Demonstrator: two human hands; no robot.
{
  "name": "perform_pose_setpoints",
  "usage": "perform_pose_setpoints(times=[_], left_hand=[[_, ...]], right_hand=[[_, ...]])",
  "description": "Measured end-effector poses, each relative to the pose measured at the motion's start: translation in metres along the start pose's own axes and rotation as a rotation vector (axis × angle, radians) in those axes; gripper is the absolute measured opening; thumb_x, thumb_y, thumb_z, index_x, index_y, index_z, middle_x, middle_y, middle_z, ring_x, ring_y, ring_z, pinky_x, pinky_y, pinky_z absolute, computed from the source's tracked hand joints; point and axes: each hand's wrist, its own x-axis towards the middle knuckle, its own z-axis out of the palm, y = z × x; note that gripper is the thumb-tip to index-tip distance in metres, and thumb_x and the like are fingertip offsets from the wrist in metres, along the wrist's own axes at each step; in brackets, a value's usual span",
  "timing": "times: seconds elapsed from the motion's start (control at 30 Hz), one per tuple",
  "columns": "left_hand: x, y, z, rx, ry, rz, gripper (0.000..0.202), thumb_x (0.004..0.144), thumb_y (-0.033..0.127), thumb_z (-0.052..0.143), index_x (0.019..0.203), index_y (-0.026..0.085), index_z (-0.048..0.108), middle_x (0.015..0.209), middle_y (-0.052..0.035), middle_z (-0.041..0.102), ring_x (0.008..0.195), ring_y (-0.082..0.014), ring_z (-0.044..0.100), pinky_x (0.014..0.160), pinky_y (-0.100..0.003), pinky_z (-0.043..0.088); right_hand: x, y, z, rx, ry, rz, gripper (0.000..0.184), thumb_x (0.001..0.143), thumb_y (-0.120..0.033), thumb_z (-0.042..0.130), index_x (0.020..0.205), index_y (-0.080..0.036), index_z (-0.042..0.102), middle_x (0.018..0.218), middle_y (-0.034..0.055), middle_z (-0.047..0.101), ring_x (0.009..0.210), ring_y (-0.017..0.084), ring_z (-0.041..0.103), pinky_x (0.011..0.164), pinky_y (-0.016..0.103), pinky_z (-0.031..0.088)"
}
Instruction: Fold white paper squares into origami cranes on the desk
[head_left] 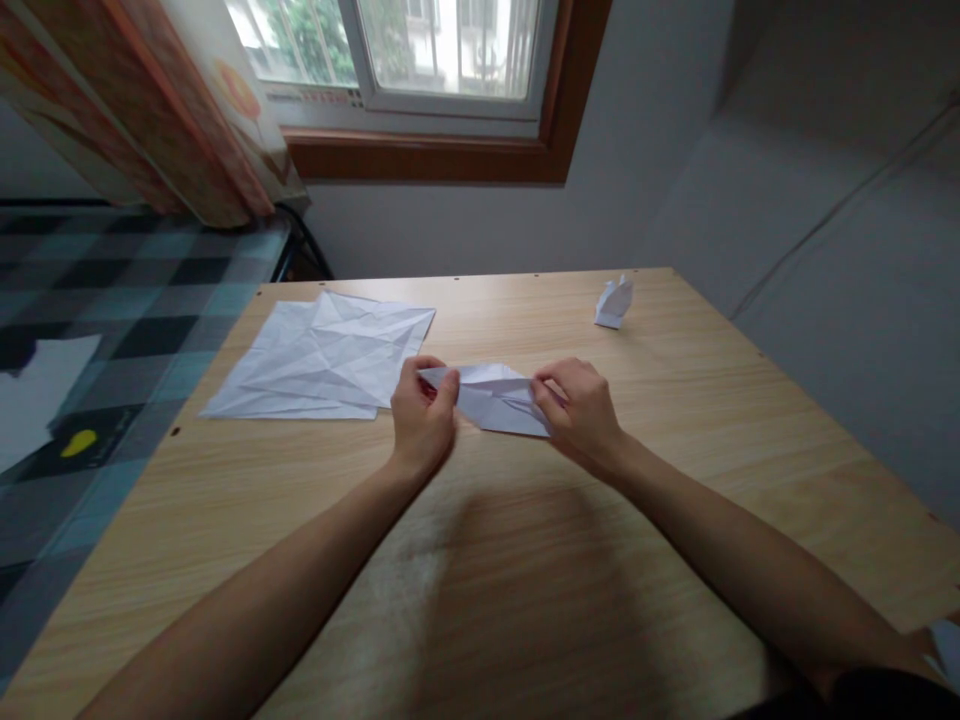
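A folded piece of white paper (491, 400) is stretched between my two hands, over the middle of the wooden table. My left hand (426, 410) pinches its left end, thumb on the near side. At the other end, the thumb and fingers of my right hand (574, 405) are closed on the paper's right part and hide its corner. Several creases and a raised flap show along the paper's upper side. Just beyond my left hand lie flat, creased white sheets (330, 355), overlapping one another.
A small folded paper figure (615, 302) stands at the table's far right. The light wooden table (720, 440) reaches toward the wall and window (450, 50). To the left is a checkered bed (142, 300) with white paper (45, 390) on it, beside a patterned curtain (172, 110).
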Motion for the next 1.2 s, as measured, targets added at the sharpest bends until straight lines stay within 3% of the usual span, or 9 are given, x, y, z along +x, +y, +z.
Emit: perform_pose_setpoints(times=[0.1, 0.2, 0.33, 0.5, 0.63, 0.77, 0.9, 1.03, 1.2], left_hand=[[-0.001, 0.000, -0.002, 0.179, 0.070, 0.157, 0.064, 0.074, 0.025, 0.072, 0.133, 0.022, 0.047, 0.125, -0.0104, 0.059, 0.109, -0.0249, 0.058, 0.090, -0.040, 0.049], [-0.003, 0.004, -0.006, 0.337, 0.092, 0.381, 0.077, 0.076, 0.022, 0.068, 0.146, 0.024, 0.036, 0.150, -0.0131, 0.042, 0.137, -0.0317, 0.041, 0.113, -0.050, 0.035], [-0.013, 0.011, -0.009, 0.484, -0.003, 0.673, 0.057, 0.081, 0.021, 0.063, 0.136, 0.029, 0.051, 0.150, -0.0070, 0.047, 0.145, -0.0327, 0.033, 0.120, -0.053, 0.024], [-0.025, 0.017, -0.010, 0.543, -0.369, 0.928, 0.045, 0.087, 0.015, 0.056, 0.126, 0.035, 0.060, 0.125, 0.0003, 0.070, 0.133, -0.0258, 0.052, 0.123, -0.055, 0.009], [-0.023, 0.019, -0.009, 0.508, -0.476, 0.942, 0.041, 0.090, 0.030, 0.058, 0.131, 0.028, 0.059, 0.108, -0.0037, 0.075, 0.120, -0.0267, 0.060, 0.123, -0.057, 0.009], [-0.022, 0.018, -0.007, 0.521, -0.481, 0.932, 0.062, 0.081, 0.060, 0.067, 0.133, 0.026, 0.059, 0.103, -0.0064, 0.072, 0.111, -0.0290, 0.060, 0.122, -0.058, 0.011], [-0.023, 0.017, -0.007, 0.515, -0.435, 0.990, 0.057, 0.077, 0.053, 0.072, 0.126, 0.027, 0.064, 0.093, -0.0049, 0.068, 0.101, -0.0263, 0.058, 0.121, -0.055, 0.018], [-0.021, 0.017, -0.008, 0.564, -0.485, 1.013, 0.032, 0.079, 0.052, 0.070, 0.097, 0.026, 0.069, 0.088, -0.0039, 0.067, 0.097, -0.0248, 0.057, 0.119, -0.054, 0.022], [-0.016, 0.013, -0.007, 0.626, -0.539, 1.021, 0.040, 0.081, 0.062, 0.065, 0.084, 0.022, 0.062, 0.096, -0.0049, 0.069, 0.098, -0.0242, 0.058, 0.118, -0.054, 0.025]], right_hand=[[0.007, -0.003, -0.008, 0.133, -0.050, 0.162, 0.020, 0.088, -0.029, 0.055, 0.075, -0.019, 0.066, 0.071, 0.0043, 0.069, 0.067, 0.019, 0.061, 0.067, 0.031, 0.042], [0.013, -0.006, -0.018, 0.166, -0.092, 0.228, 0.017, 0.083, -0.028, 0.058, 0.072, -0.019, 0.067, 0.066, 0.0020, 0.069, 0.062, 0.016, 0.060, 0.063, 0.029, 0.040], [0.018, -0.010, -0.026, 0.117, -0.116, 0.270, 0.015, 0.079, -0.027, 0.062, 0.069, -0.019, 0.069, 0.064, 0.0018, 0.068, 0.058, 0.016, 0.058, 0.061, 0.028, 0.038], [0.022, -0.009, -0.029, 0.080, -0.108, 0.304, 0.015, 0.079, -0.029, 0.063, 0.072, -0.019, 0.071, 0.061, 0.0016, 0.067, 0.052, 0.014, 0.052, 0.057, 0.027, 0.034], [0.024, -0.005, -0.031, 0.079, -0.135, 0.341, 0.013, 0.077, -0.027, 0.064, 0.071, -0.018, 0.072, 0.060, 0.0015, 0.065, 0.050, 0.013, 0.049, 0.055, 0.027, 0.033], [0.026, -0.003, -0.032, 0.061, -0.165, 0.331, 0.011, 0.076, -0.026, 0.065, 0.071, -0.019, 0.072, 0.065, 0.0025, 0.068, 0.054, 0.014, 0.051, 0.057, 0.028, 0.034], [0.027, 0.003, -0.033, 0.066, -0.179, 0.351, 0.013, 0.074, -0.029, 0.066, 0.072, -0.018, 0.073, 0.061, 0.0017, 0.064, 0.053, 0.014, 0.049, 0.056, 0.027, 0.033], [0.032, 0.019, -0.033, 0.122, -0.190, 0.346, 0.016, 0.072, -0.032, 0.067, 0.069, -0.017, 0.072, 0.059, 0.0006, 0.062, 0.053, 0.013, 0.047, 0.055, 0.027, 0.033], [0.035, 0.045, -0.032, 0.156, -0.176, 0.372, 0.022, 0.068, -0.038, 0.067, 0.067, -0.016, 0.071, 0.052, -0.0023, 0.054, 0.053, 0.012, 0.044, 0.055, 0.027, 0.032]])
